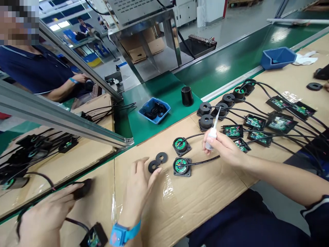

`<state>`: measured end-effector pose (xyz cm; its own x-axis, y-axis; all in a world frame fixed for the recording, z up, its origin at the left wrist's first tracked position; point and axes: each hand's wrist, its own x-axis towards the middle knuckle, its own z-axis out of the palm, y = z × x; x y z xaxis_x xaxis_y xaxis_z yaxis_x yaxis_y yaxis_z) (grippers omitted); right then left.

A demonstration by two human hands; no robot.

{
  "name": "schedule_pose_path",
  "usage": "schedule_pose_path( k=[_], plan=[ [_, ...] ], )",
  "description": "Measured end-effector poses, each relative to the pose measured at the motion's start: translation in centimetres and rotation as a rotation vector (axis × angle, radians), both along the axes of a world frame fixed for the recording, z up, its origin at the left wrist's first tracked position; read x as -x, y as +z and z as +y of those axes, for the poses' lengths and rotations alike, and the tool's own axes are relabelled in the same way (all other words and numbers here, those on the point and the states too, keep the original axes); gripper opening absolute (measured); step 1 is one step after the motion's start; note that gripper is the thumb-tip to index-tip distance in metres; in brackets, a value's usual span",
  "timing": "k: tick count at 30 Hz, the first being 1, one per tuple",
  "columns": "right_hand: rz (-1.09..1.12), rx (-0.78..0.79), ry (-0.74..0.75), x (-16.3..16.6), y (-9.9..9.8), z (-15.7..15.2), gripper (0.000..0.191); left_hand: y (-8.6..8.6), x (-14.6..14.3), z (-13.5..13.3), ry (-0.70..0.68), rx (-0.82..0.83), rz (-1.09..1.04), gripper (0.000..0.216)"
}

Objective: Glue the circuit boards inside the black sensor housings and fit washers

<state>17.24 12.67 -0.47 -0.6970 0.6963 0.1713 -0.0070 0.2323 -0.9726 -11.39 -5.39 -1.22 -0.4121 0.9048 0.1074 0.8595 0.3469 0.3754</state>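
In my right hand (222,145) is a small white bottle (211,135) with a long thin nozzle pointing up; the fingers are wrapped round it. My left hand (138,180), with a blue wrist strap (125,234), is open over the cardboard, thumb and fingers apart. Its fingertips are beside two flat black rings (161,157); I cannot tell whether they touch. To the right of the rings are two round black housings with square flanges, an upper housing (181,145) and a lower housing (182,166), showing green circuit boards and wires inside. A black cable (204,160) runs from the lower one.
Several ring-topped housings (206,121) and cabled boxes with circuit boards (232,130) lie to the right. A blue bin (154,110) of black parts and a black cup (187,96) stand behind. A co-worker's hand (46,212) holds a black part at left; another person sits beyond the metal post.
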Motion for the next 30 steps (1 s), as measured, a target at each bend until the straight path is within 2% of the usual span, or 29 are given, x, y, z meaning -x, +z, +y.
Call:
schedule_pose_path(
  k=[3,5,8,11,13,17,21,25,30],
  plan=[
    [0.045,0.024,-0.027,-0.9,-1.7,-1.3,0.035,-1.4,0.1,1.1,-0.172,-0.017,-0.029,0.057],
    [0.055,0.009,-0.036,-1.3,-2.6,-1.3,0.035,-2.5,-0.4,1.1,-0.205,-0.032,-0.025,0.052],
    [0.061,-0.017,-0.048,-1.7,-3.4,-0.4,0.034,-3.4,-1.9,-0.3,-0.213,-0.067,-0.011,0.061],
    [0.068,-0.03,-0.04,-1.8,-3.6,0.4,0.034,-3.2,-2.9,-1.7,-0.262,-0.122,0.003,0.077],
    [0.069,-0.03,-0.015,-1.7,-3.4,0.8,0.034,-2.6,-3.3,-1.8,-0.316,-0.191,-0.001,0.078],
    [0.08,0.007,0.032,-1.2,-3.4,1.2,0.033,-1.9,-4.3,0.4,-0.365,-0.22,-0.111,0.064],
    [0.122,0.062,0.019,-0.9,-3.5,1.4,0.034,-2.0,-6.3,2.5,-0.33,-0.205,-0.181,0.043],
    [0.187,0.14,0.027,-0.3,-2.4,1.5,0.036,-1.5,-8.3,2.4,-0.272,-0.26,-0.269,0.037],
    [0.308,0.242,0.006,2.5,1.2,1.2,0.034,-0.4,-9.7,1.5,-0.269,-0.424,-0.248,0.045]
  ],
)
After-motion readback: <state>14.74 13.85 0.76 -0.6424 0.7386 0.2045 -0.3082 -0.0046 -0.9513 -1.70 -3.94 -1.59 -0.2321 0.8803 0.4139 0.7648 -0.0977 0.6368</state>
